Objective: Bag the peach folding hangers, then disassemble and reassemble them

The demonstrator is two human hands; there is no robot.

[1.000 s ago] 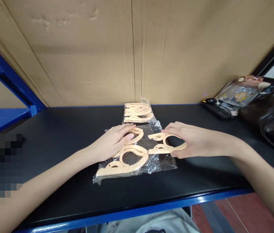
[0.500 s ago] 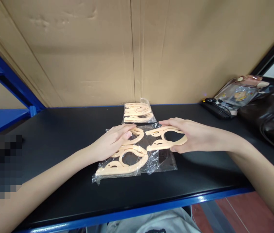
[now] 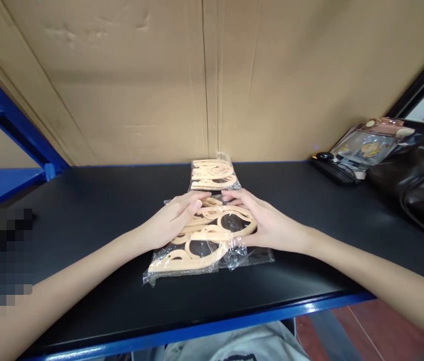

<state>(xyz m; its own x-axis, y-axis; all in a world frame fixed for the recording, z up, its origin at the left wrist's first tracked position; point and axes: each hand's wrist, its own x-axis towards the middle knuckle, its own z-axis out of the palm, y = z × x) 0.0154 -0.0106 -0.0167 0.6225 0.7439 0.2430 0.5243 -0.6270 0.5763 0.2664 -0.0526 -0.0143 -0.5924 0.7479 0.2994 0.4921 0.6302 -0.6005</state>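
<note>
Legible text: none noted. Print on the clear pouch (image 3: 366, 146), well right of the right hand (image 3: 268, 226), is unreadable.

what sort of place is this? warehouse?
Probably a packing bench in a warehouse or stockroom: a black worktop on a blue steel rack, cardboard sheets lining the back, a stack of identical peach plastic hangers and a clear bag under the left hand and right hand, a second bag behind.

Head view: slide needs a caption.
Left hand and right hand rest on peach plastic hangers and clear plastic bag on black tabletop.
</note>
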